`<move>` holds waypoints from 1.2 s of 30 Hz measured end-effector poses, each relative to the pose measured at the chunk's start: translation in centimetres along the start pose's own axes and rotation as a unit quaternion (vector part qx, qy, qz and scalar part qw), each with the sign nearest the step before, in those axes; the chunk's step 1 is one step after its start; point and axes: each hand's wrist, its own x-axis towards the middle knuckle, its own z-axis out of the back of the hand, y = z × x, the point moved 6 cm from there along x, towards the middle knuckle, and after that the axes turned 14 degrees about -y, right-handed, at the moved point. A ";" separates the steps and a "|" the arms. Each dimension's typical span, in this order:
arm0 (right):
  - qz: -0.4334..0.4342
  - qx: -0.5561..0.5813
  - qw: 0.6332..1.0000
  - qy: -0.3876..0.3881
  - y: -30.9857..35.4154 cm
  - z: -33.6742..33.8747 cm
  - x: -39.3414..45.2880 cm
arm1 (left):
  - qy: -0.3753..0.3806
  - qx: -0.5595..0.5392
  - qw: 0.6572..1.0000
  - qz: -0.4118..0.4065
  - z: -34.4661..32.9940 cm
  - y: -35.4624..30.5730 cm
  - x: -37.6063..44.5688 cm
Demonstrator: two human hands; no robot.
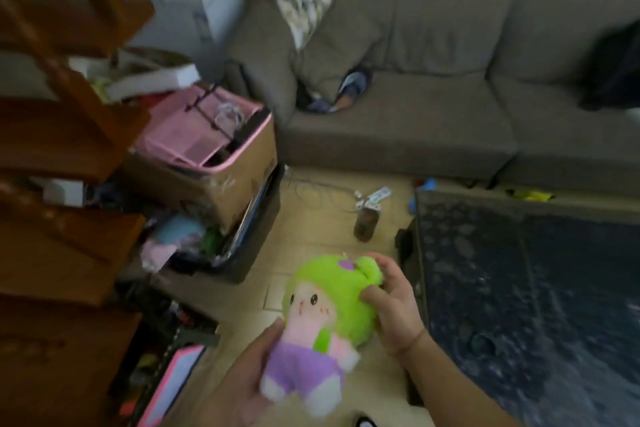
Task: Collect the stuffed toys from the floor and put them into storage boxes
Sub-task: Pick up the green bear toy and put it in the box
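Nearest the camera, the left hand [242, 381] cups the purple-clad body of a stuffed doll [322, 326] with green hair, its fingers [268, 338] curled round the toy's side, while the right hand [391, 308] closes on the green head, thumb and fingers pressed into the plush. The doll is held in the air above the tiled floor [311, 229], just beside the dark glass surface [519, 288] on the right. Beyond it, to the left, lies a dark open case [256, 236] with soft things inside, and on top a cardboard box [239, 177] crammed with pink items. The box looks nearly full, so a toy dropped there may slide off; a bottle [365, 224] and cables on the floor could be kicked. The grey sofa [433, 114] stands farthest.
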 end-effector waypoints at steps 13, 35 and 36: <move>0.078 0.056 0.975 -0.199 9.1 23.0 -15.8 | 0.256 0.177 0.935 -0.170 -22.7 6.8 -11.9; 0.098 0.135 0.646 -0.745 -1.3 84.5 -65.3 | 0.602 0.477 0.634 -0.092 -57.1 74.6 -43.0; 0.094 0.137 0.632 -0.757 -2.1 86.2 -66.1 | 0.604 0.485 0.626 -0.090 -58.1 76.7 -43.4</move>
